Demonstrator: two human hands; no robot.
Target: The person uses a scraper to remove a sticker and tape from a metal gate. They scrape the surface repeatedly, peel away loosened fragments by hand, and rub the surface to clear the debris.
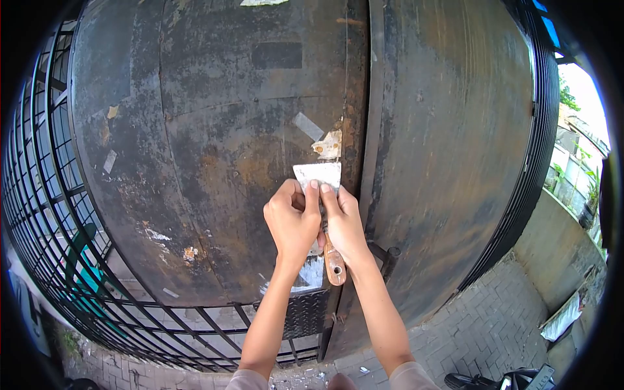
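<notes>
A putty knife (320, 173) with a wide, whitish metal blade and a wooden handle is held in both hands, its blade pointing up. My left hand (294, 218) and my right hand (343, 224) close on it from either side, thumbs laid side by side on the blade. The handle's end, with a hole in it, sticks out below my right hand. Just above the blade edge, a torn scrap of paper (329, 145) clings to the dark, weathered metal gate (227, 149). A grey strip of tape (308, 127) is stuck up and left of that scrap.
Black bars (49, 214) run along the left side and below the gate panel. A gate handle (390, 257) juts out at the right of my wrist. Paving (474, 318) spreads below, with part of a motorcycle (507, 379) at bottom right. A low wall (552, 240) stands right.
</notes>
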